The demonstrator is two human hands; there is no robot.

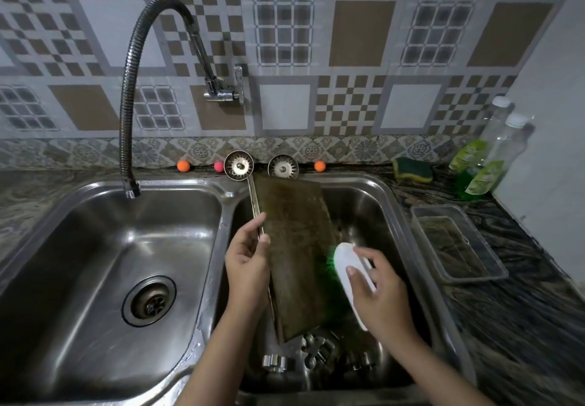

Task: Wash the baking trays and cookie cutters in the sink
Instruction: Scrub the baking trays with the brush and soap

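Item: baking tray (pixel 296 247), flat, browned and stained. Location: right basin of the double sink (pixel 384 206). Stands tilted on edge, its upper end leaning toward the back rim, its lower end down among the cookie cutters (pixel 311 352); the slant presents its soiled face to the brush and probably lets water run off into the basin.

Item: left hand (pixel 245 258). Grasps the tray's left edge, thumb on the face, fingers curled behind; apparently a brace against the push of scrubbing.

Item: right hand (pixel 376 288). Curled around the white handle of the scrubbing brush (pixel 346 266), whose green bristles press on the tray's right side.

Item: cookie cutters, metal, several. Lie on the floor of the right basin under the tray's lower end, likely waiting their turn.

Item: tap (pixel 131 189), flexible hose, nozzle over the left basin; no water seen running.

Item: two sink strainers (pixel 239 165), propped on the back ledge.

Item: sponge (pixel 413 170), two dish soap bottles (pixel 484 174) and a clear plastic container (pixel 459 242), on the counter right of the sink, within reach.
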